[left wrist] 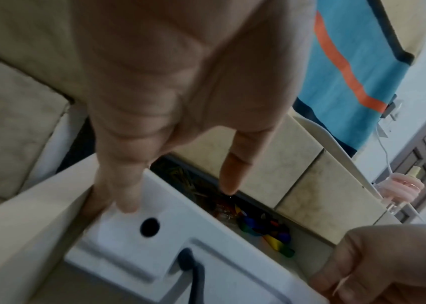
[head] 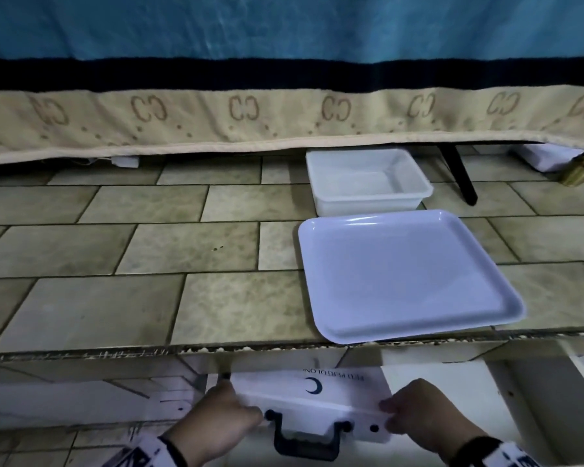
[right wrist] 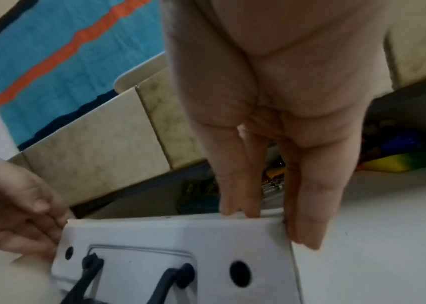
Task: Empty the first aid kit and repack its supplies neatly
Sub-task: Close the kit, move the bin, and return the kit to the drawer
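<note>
The first aid kit (head: 317,396) is a white hard case with a black carry handle (head: 305,443). It is closed and sits low, just in front of the table's near edge. My left hand (head: 230,416) grips its left end and my right hand (head: 408,416) grips its right end. In the left wrist view the left hand (left wrist: 178,193) has fingers down the case's side (left wrist: 154,242) with the thumb stretched over its top. In the right wrist view the right hand (right wrist: 271,224) pinches the case's corner (right wrist: 167,242).
A flat white tray (head: 402,274) lies on the tile-patterned table (head: 149,298) near its front right. Behind it stands a white plastic tub (head: 371,197). A beige and blue blanket (head: 216,112) hangs along the back. Coloured items (left wrist: 266,230) lie under the table.
</note>
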